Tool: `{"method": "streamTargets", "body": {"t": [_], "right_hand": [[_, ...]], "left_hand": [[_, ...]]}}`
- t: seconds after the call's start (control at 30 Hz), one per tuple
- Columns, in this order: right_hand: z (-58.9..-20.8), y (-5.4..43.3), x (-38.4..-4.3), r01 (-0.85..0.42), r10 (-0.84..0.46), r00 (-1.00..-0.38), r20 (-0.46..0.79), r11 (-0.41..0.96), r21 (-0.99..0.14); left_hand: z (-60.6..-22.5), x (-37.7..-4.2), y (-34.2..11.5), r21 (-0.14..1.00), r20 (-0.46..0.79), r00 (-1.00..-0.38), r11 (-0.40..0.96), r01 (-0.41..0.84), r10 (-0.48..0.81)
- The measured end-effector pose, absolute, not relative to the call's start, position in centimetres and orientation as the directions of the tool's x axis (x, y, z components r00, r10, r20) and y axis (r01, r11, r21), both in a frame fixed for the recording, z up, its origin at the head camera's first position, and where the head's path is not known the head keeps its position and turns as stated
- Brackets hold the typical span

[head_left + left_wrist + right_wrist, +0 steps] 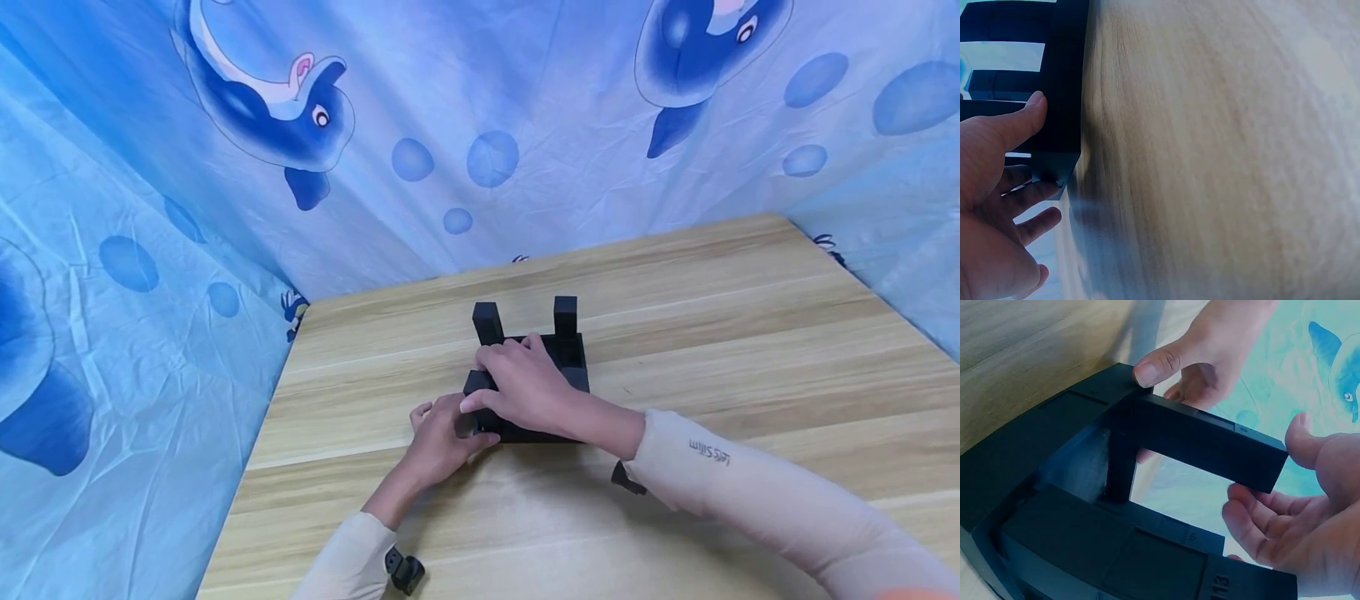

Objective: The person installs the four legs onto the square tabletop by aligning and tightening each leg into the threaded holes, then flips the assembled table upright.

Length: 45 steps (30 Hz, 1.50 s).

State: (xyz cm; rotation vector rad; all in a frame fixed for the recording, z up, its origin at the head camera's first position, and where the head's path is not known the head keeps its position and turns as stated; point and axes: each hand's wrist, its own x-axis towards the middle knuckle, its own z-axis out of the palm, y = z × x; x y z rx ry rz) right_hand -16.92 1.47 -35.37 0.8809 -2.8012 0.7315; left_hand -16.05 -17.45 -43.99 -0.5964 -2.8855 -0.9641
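A black open frame lies on the table with several square posts rising from its corners, like a small upturned stool. My left hand grips its near left corner. In the left wrist view, the left thumb lies along the black side, with fingers under the corner. My right hand reaches across the frame and pinches the near left post by its free end, thumb on one face and fingers on another. Another post with raised digits runs beside it in the right wrist view.
Two far posts stand upright, one at the left and one at the right. The wood-grain table reaches back to a blue dolphin-print curtain. A small black camera sits on the left wrist.
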Motion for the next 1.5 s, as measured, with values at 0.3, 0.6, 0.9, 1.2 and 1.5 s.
{"method": "streamTargets", "body": {"t": [0.3, 0.6, 0.9, 1.2, 1.5], "right_hand": [[-33.9, 2.8, -17.5, -0.692, -0.687, -0.697, 0.207, 0.569, -0.444], [-34.3, 2.5, -17.8, -0.695, -0.660, -0.707, 0.253, 0.583, -0.422], [-34.4, 2.2, -18.0, -0.668, -0.641, -0.736, 0.218, 0.637, -0.384], [-33.5, 3.1, -18.5, -0.738, -0.740, -0.642, 0.200, 0.527, -0.421], [-34.1, 2.6, -18.6, -0.780, -0.740, -0.614, 0.274, 0.516, -0.355]], "left_hand": [[-44.0, -16.2, -17.5, 0.564, 0.161, -0.923, 0.735, 0.376, 0.349], [-44.1, -16.2, -17.4, 0.544, 0.169, -0.918, 0.743, 0.390, 0.358], [-44.0, -16.3, -17.3, 0.548, 0.166, -0.924, 0.747, 0.377, 0.344], [-44.2, -16.2, -17.4, 0.546, 0.182, -0.919, 0.742, 0.390, 0.349], [-44.2, -16.1, -17.3, 0.555, 0.192, -0.920, 0.736, 0.388, 0.341]]}}
